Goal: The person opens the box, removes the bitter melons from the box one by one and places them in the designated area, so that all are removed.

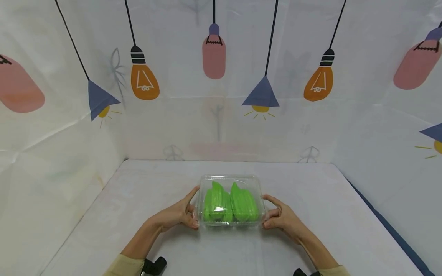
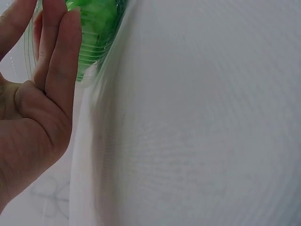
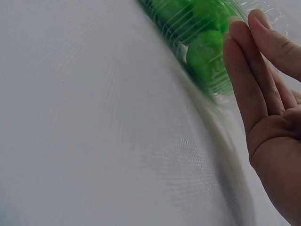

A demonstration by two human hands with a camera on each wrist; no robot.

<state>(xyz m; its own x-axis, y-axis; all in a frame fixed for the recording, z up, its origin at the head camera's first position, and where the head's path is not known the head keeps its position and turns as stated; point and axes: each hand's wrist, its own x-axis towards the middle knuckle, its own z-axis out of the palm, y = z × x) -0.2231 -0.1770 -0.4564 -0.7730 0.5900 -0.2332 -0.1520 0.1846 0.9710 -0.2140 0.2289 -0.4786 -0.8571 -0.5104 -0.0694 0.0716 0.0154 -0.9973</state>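
A clear plastic clamshell box (image 1: 229, 223) with bright green, ridged pieces (image 1: 244, 203) inside sits between my hands near the middle of the white table. The pieces lie in two groups side by side, and their kind is hard to tell through the plastic. My left hand (image 1: 179, 212) grips the box's left end, index finger toward the far corner and thumb toward the near one. At the right end, my right hand (image 1: 284, 220) holds it in a mirrored way. Both wrist views show fingers against the ribbed side wall. Whether the box touches the table cannot be told.
The white table (image 1: 229, 255) spreads around the box. A pale sheet (image 1: 179, 122) printed with hanging lamps and bulbs rises behind and on both sides. Black wrist devices (image 1: 155, 265) are worn near the beige sleeves (image 1: 124, 266).
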